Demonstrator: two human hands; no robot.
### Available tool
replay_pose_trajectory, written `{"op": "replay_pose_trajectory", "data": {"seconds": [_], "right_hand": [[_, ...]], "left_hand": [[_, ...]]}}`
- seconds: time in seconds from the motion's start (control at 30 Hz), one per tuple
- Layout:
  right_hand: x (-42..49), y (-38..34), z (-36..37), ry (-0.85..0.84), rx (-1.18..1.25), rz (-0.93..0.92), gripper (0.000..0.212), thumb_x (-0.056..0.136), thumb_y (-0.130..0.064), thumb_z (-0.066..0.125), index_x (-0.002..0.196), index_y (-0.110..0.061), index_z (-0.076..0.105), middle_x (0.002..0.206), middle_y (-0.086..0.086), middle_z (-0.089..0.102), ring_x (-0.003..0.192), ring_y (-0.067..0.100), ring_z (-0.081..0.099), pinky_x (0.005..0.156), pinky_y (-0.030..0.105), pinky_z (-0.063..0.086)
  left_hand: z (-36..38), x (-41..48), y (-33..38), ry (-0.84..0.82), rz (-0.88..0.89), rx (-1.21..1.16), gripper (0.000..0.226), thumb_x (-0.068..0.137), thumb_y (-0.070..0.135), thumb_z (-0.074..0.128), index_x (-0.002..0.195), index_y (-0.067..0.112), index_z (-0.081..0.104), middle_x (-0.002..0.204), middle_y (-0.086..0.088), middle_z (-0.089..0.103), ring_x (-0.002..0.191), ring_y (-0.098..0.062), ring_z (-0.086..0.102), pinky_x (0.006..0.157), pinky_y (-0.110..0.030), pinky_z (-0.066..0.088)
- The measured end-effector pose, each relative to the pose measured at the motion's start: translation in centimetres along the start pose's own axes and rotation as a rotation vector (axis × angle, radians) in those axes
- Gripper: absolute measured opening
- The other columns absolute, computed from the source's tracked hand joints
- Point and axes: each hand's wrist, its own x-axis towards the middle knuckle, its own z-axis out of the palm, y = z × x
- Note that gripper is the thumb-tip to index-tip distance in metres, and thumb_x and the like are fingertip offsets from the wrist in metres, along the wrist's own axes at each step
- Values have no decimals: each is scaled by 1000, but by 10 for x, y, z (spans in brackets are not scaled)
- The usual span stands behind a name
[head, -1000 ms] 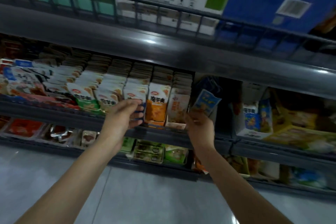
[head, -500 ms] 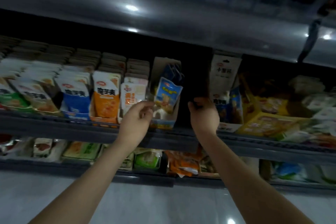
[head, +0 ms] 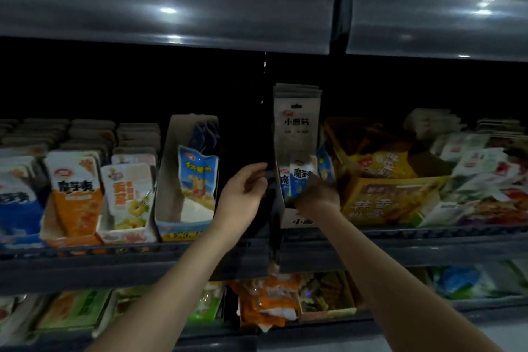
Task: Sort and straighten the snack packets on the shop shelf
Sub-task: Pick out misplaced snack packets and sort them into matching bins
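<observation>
On the middle shelf (head: 114, 261), snack packets stand in rows of display boxes. My right hand (head: 317, 198) grips a blue-and-white packet (head: 300, 180) at the front of a tall white display box (head: 297, 128). Just left of that box, my left hand (head: 243, 197) curls its thumb and fingers round a dark upright divider (head: 271, 208) in the shadowed gap. Further left, a blue packet (head: 197, 177) leans alone in a cardboard box (head: 171, 180). The back of the shelf is too dark to see.
Orange packets (head: 77, 194) and yellow-printed packets (head: 128, 194) fill the boxes at the left. A yellow carton (head: 391, 200) and loose packets (head: 485, 177) crowd the right. The upper shelf's underside (head: 171, 8) hangs overhead. The lower shelf holds tumbled orange packets (head: 268, 300).
The view has swung right and closer. My left hand left the lone blue packet's box for the dark gap. My right hand moved right onto the packets in the white box.
</observation>
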Motion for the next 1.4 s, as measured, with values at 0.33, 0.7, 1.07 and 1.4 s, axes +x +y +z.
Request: {"op": "replay_pose_trajectory", "data": {"seconds": [0.33, 0.7, 1.07, 1.4], "right_hand": [[0, -9, 1, 8, 61, 46, 17, 83, -28, 60, 91, -13, 57, 85, 6, 68, 77, 23, 65, 60, 26, 47], [-22, 1, 12, 387, 270, -140, 45, 84, -14, 55, 129, -23, 52, 86, 7, 66, 78, 23, 59, 60, 28, 41], [-86, -1, -41, 77, 902, -425, 50, 83, -14, 68, 128, -33, 53, 56, -22, 51, 53, -3, 49, 52, 9, 40], [-115, 4, -78, -213, 1266, -211, 39, 85, 0, 62, 120, -19, 60, 115, 5, 64, 75, 6, 68, 60, 20, 54]], "left_hand": [[11, 7, -1, 11, -78, -278, 24, 95, 13, 49, 115, 25, 57, 108, 8, 63, 99, -4, 60, 73, -13, 52], [10, 2, 0, 23, -151, -423, 25, 93, 5, 49, 111, 20, 59, 108, -2, 63, 100, -14, 62, 77, -26, 57], [12, -7, 48, -222, -190, -466, 62, 68, 56, 64, 124, 32, 57, 116, 4, 68, 105, -13, 65, 83, -28, 54], [-3, -14, 75, 66, -254, -485, 20, 92, 7, 52, 95, 23, 63, 81, 3, 75, 78, -16, 71, 69, -34, 59]]}}
